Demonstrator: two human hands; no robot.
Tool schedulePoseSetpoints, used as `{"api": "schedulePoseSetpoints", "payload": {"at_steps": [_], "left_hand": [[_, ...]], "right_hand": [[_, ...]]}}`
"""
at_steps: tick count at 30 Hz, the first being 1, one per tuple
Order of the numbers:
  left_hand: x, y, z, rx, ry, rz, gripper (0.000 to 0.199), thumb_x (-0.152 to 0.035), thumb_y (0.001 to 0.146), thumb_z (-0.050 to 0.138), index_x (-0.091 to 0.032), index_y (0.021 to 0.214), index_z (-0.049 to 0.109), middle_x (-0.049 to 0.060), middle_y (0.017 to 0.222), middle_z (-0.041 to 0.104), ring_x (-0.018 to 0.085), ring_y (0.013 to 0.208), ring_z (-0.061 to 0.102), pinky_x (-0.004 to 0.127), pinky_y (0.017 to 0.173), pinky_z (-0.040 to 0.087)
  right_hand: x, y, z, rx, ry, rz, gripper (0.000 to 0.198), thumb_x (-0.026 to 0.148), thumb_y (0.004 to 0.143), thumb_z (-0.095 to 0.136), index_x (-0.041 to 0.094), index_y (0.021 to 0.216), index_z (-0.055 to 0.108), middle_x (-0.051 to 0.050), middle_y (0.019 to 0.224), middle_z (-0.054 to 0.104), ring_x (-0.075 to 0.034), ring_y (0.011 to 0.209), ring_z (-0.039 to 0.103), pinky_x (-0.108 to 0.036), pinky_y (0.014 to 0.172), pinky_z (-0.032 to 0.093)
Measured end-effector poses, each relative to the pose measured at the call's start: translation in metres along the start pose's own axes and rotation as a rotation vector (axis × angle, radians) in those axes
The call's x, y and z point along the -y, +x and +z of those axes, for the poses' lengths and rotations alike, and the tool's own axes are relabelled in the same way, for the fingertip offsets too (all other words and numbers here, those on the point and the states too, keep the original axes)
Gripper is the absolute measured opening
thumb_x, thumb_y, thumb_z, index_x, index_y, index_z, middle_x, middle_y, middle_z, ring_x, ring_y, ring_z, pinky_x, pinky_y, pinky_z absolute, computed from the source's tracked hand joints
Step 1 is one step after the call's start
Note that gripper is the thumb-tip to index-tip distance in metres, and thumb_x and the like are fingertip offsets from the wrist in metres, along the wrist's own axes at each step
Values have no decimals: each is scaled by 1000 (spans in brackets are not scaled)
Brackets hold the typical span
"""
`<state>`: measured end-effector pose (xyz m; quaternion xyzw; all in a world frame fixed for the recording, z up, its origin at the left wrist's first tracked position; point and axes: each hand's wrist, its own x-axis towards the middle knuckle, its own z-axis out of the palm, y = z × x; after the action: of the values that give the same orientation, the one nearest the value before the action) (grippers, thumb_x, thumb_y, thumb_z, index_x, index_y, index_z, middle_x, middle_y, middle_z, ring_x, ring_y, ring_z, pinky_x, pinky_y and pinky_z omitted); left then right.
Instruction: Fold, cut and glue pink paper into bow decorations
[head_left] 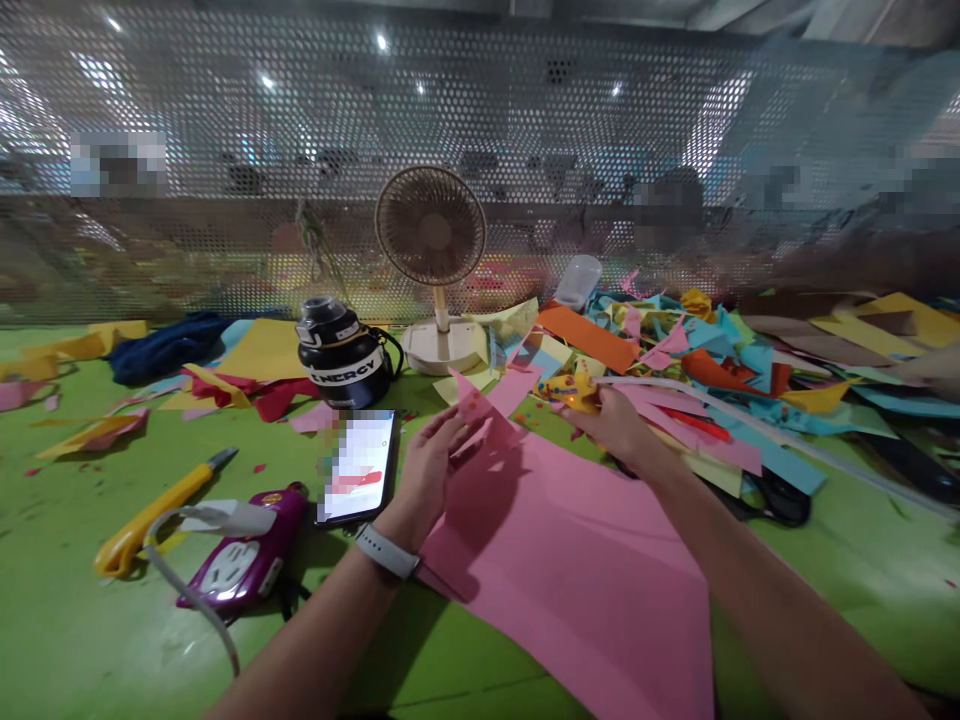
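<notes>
My left hand (435, 455), with a pale watch band (387, 551) on its wrist, holds the upper left part of a large pink sheet of paper (577, 570). A folded or cut corner of the sheet stands up beside the fingers, with a few small orange spots on it. Just beyond the sheet's far edge, my right hand (619, 425) is closed on a small yellow-orange tool (574, 388) with coloured dots. Its exact kind is unclear. The tool is apart from the raised paper corner. Small coloured bits lie on the green table near it.
A phone (360, 465), a black jug (341, 355) and a fan (431, 225) stand or lie ahead. Left are a yellow cutter (161, 520) and a purple power socket (244, 560) with a cable. Scissors (784, 500) and heaped paper scraps (675, 350) lie right, before a perforated metal screen (525, 120).
</notes>
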<state>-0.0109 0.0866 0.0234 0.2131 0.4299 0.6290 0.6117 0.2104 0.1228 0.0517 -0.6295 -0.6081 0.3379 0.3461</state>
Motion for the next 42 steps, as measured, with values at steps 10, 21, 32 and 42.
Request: {"api": "schedulePoseSetpoints", "payload": {"at_steps": [10,21,32,42], "left_hand": [[0,-1,-6,53,274,-8,27,-35,63,76,-18,77,62,6,81,73,23,86,72,24,63,51],[2,3,-4,25,203,94,27,-30,58,77,-18,72,57,-2,69,63,21,81,72,21,59,45],[2,1,4,-53,-21,48,15,-5,74,61,-18,69,58,-2,68,62,14,72,71,19,62,53],[3,3,1,-45,3,55,13,-5,74,60,-18,73,58,-3,68,63,14,70,72,19,63,53]], "right_hand": [[-31,-31,-36,150,-437,-481,61,20,78,54,23,139,48,-9,133,59,-27,120,56,-42,99,46],[-92,-110,-116,-32,-558,-399,66,16,76,48,26,141,45,-8,131,59,-25,121,56,-41,102,45],[-141,-157,-169,-263,-604,-183,63,22,71,50,24,134,51,-8,122,64,-25,111,62,-40,96,49],[-153,-170,-170,-345,-687,-126,58,23,75,51,23,132,53,-9,116,65,-25,100,66,-38,86,53]]}}
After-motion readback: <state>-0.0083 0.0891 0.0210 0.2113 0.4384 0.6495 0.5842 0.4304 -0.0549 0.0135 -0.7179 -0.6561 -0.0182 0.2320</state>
